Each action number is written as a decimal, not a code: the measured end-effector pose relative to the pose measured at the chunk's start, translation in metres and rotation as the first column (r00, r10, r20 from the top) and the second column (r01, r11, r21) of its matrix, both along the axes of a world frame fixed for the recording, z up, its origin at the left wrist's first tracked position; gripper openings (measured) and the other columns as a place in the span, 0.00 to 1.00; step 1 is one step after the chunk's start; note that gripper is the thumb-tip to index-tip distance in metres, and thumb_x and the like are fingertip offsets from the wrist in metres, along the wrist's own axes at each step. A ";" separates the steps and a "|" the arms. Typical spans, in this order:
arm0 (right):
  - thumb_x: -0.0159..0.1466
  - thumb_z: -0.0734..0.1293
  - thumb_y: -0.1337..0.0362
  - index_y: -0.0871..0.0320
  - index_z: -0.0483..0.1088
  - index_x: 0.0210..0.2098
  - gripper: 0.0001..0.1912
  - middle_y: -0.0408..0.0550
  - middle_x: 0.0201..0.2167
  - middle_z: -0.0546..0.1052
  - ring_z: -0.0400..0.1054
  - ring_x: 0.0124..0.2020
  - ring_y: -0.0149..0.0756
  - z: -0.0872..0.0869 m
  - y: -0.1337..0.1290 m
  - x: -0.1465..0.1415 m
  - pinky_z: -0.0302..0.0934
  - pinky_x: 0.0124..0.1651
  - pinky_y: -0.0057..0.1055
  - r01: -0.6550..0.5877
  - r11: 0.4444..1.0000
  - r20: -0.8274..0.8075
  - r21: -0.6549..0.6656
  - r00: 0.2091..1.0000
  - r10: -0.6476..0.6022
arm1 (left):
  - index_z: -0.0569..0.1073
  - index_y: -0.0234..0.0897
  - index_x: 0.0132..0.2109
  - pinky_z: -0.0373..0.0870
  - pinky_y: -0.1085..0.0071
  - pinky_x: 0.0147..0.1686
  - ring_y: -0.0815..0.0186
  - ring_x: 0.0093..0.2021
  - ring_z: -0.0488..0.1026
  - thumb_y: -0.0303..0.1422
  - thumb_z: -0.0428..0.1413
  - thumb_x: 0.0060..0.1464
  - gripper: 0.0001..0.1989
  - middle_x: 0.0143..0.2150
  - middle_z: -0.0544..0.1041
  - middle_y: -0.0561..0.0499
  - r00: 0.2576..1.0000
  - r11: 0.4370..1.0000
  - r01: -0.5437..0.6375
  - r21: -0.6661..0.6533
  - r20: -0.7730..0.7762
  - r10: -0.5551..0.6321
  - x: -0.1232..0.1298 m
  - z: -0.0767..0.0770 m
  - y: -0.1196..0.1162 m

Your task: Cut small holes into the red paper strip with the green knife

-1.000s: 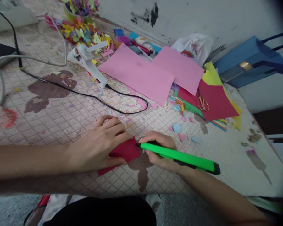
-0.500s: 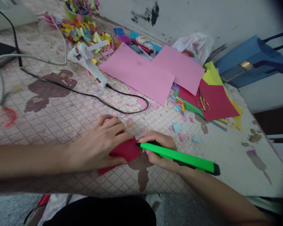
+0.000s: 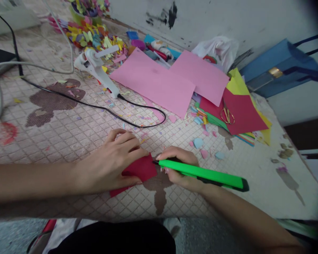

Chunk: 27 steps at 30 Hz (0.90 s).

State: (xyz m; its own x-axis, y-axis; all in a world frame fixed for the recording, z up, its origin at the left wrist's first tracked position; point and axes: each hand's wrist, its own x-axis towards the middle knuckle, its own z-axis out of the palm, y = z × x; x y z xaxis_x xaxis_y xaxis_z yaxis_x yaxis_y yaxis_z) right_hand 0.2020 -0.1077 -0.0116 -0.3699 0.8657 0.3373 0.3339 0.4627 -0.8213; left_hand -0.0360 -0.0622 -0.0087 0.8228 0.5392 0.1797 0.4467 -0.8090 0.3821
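Observation:
A small piece of red paper (image 3: 141, 168) lies at the front of the table. My left hand (image 3: 115, 162) bears down on it, fingers bent and thumb along its lower edge, holding it against the cloth. Pinched in my right hand (image 3: 181, 164) is a green utility knife (image 3: 206, 173) with a black end cap. Its dark tip meets the paper's right edge; whether it cuts in, I cannot tell. The knife's body slants back over my right wrist.
A white glue gun (image 3: 100, 76) trails a black cable (image 3: 137, 124) behind my hands. Further back lie pink sheets (image 3: 159, 84) and a heap of paper cutouts (image 3: 88, 35). To the right, gold scissors (image 3: 228, 115) rest on red paper, near a blue bag (image 3: 281, 67).
The back end of the utility knife has risen slightly. Both hands stay almost where they were, and the whole view has shifted a little.

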 end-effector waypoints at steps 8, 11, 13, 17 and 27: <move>0.55 0.65 0.75 0.58 0.74 0.37 0.12 0.46 0.30 0.79 0.73 0.27 0.31 0.002 -0.001 -0.001 0.68 0.30 0.28 0.027 1.000 0.010 0.014 1.000 -0.027 | 0.73 0.41 0.49 0.58 0.48 0.53 0.51 0.48 0.68 0.40 0.66 0.50 0.20 0.42 0.74 0.48 1.000 1.000 0.006 0.001 0.001 -0.006 0.001 -0.001 0.000; 0.55 0.65 0.76 0.59 0.74 0.37 0.13 0.47 0.30 0.79 0.73 0.27 0.32 0.001 0.000 -0.002 0.67 0.30 0.28 0.028 0.999 0.015 0.028 0.999 -0.029 | 0.73 0.41 0.49 0.58 0.48 0.54 0.51 0.48 0.68 0.40 0.66 0.50 0.21 0.43 0.74 0.48 1.000 1.000 0.003 -0.007 -0.004 -0.003 0.000 -0.001 0.000; 0.55 0.65 0.76 0.58 0.74 0.37 0.12 0.47 0.30 0.79 0.73 0.26 0.32 0.002 0.000 -0.003 0.68 0.30 0.28 0.027 0.999 0.023 0.038 0.999 -0.028 | 0.73 0.41 0.49 0.59 0.48 0.54 0.51 0.48 0.68 0.41 0.66 0.49 0.21 0.43 0.74 0.48 1.000 1.000 0.002 -0.007 0.000 -0.002 0.000 -0.001 0.000; 0.56 0.64 0.76 0.58 0.74 0.38 0.13 0.46 0.30 0.78 0.73 0.26 0.32 0.004 0.000 -0.003 0.68 0.30 0.28 0.019 0.999 0.027 0.040 0.999 -0.021 | 0.73 0.41 0.49 0.59 0.48 0.53 0.51 0.48 0.68 0.41 0.67 0.49 0.21 0.43 0.74 0.47 1.000 1.000 0.007 0.000 0.005 -0.007 0.000 -0.001 0.000; 0.55 0.64 0.75 0.58 0.74 0.37 0.12 0.46 0.29 0.78 0.73 0.26 0.32 0.005 0.000 -0.003 0.68 0.30 0.29 0.014 0.999 0.031 0.032 0.999 -0.015 | 0.72 0.41 0.49 0.59 0.49 0.52 0.51 0.48 0.68 0.41 0.67 0.50 0.22 0.42 0.74 0.48 1.000 1.000 0.010 0.011 0.002 -0.010 0.000 -0.002 0.000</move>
State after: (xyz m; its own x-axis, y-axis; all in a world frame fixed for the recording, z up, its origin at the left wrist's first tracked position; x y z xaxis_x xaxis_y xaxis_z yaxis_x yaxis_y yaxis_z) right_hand 0.1993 -0.1080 -0.0066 -0.3680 0.8601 0.3533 0.3661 0.4833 -0.7952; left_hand -0.0360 -0.0625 -0.0105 0.8277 0.5289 0.1875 0.4377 -0.8176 0.3741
